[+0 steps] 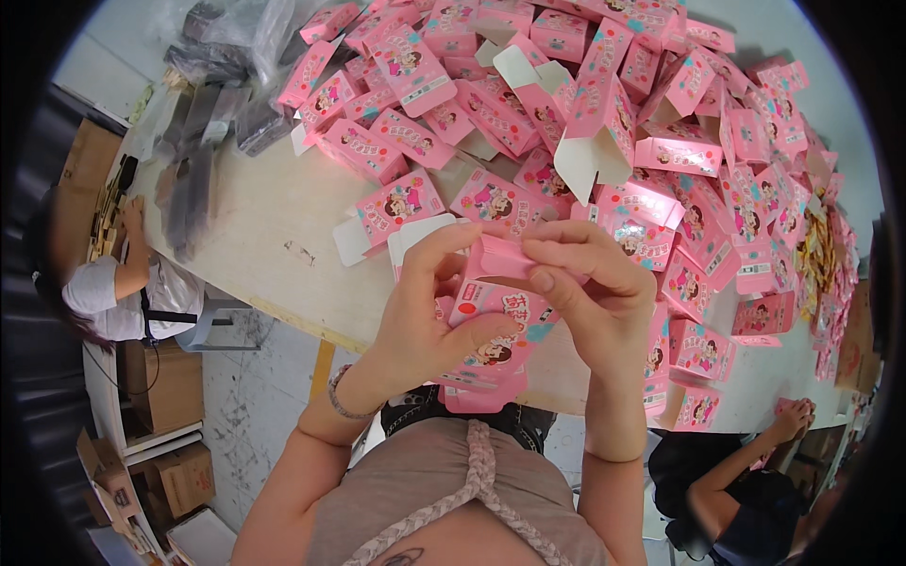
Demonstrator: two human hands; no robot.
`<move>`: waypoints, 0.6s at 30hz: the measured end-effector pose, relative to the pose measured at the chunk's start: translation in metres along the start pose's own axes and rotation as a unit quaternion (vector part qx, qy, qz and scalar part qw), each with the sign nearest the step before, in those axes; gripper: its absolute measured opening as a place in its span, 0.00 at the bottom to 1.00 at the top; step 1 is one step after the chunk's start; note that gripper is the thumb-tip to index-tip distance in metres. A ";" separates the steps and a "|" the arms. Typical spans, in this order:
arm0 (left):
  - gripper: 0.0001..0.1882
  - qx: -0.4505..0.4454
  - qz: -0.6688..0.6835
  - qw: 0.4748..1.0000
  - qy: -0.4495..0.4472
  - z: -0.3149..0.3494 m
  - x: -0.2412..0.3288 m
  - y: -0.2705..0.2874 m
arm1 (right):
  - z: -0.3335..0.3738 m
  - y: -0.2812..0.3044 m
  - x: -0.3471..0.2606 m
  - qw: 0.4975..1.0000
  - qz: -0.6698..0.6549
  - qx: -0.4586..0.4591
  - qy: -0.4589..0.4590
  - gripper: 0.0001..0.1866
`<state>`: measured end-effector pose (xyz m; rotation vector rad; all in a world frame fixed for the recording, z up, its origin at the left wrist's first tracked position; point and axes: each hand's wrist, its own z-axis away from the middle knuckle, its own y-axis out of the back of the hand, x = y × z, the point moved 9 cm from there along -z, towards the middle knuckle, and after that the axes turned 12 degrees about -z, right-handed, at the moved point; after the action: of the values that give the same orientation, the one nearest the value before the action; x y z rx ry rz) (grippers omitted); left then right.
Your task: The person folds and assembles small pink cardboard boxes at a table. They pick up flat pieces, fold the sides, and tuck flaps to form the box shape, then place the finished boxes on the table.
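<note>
A small pink carton (493,300) with a cartoon figure is held up in front of me, above the near edge of the table. My left hand (415,316) wraps round its left side, the thumb lying across the printed front. At the top end my right hand (604,292) pinches the pink flap between thumb and fingers; the flap looks partly folded over. More pink cardboard (477,396) shows below the held carton, close to my lap. Just beyond my hands lie pink cartons, one with a white inner flap (354,241) sticking out.
A big heap of pink cartons (406,66) covers the back and right of the pale table (274,245). Dark items in clear plastic (193,179) lie at the left, golden packets (819,264) far right. Co-workers sit at left (127,283) and lower right (755,500). Cardboard boxes (179,476) stand on shelves.
</note>
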<state>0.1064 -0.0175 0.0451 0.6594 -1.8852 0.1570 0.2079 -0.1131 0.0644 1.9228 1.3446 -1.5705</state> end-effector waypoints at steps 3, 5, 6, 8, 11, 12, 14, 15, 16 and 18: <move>0.33 0.005 -0.019 1.000 -0.001 0.000 0.000 0.006 | 0.002 -0.007 -0.006 0.996 0.074 -0.040 -0.033 0.12; 0.31 0.028 -0.041 0.998 -0.029 -0.001 0.004 0.008 | 0.006 -0.008 -0.008 0.993 0.103 -0.031 -0.055 0.13; 0.30 0.021 -0.063 0.997 -0.030 -0.001 0.004 0.009 | 0.006 -0.009 -0.008 0.992 0.113 -0.034 -0.034 0.13; 0.27 0.007 -0.104 0.994 -0.033 -0.001 0.005 0.011 | 0.007 -0.009 -0.007 0.990 0.136 -0.036 0.010 0.14; 0.24 0.019 -0.114 0.990 -0.076 -0.002 0.008 0.012 | 0.012 -0.015 -0.002 0.987 0.142 -0.064 -0.025 0.16; 0.23 0.018 -0.116 0.990 -0.077 -0.001 0.007 0.013 | 0.013 -0.020 -0.003 0.978 0.187 -0.088 0.001 0.17; 0.22 0.002 -0.114 0.993 -0.042 0.002 0.001 0.014 | 0.015 -0.029 -0.001 0.950 0.276 -0.135 0.054 0.20; 0.21 -0.010 -0.118 0.991 -0.056 0.002 0.001 0.014 | 0.016 -0.029 0.000 0.953 0.267 -0.138 0.039 0.21; 0.20 -0.021 -0.121 0.990 -0.069 0.003 0.000 0.013 | 0.019 -0.029 0.002 0.955 0.259 -0.143 0.023 0.22; 0.19 -0.041 -0.104 0.992 -0.059 0.006 -0.006 0.009 | 0.024 -0.027 0.007 0.957 0.249 -0.149 -0.020 0.24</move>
<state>0.0985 -0.0102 0.0391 0.8199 -1.9109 -0.0954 0.1718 -0.1140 0.0584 1.8383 0.9145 -1.0859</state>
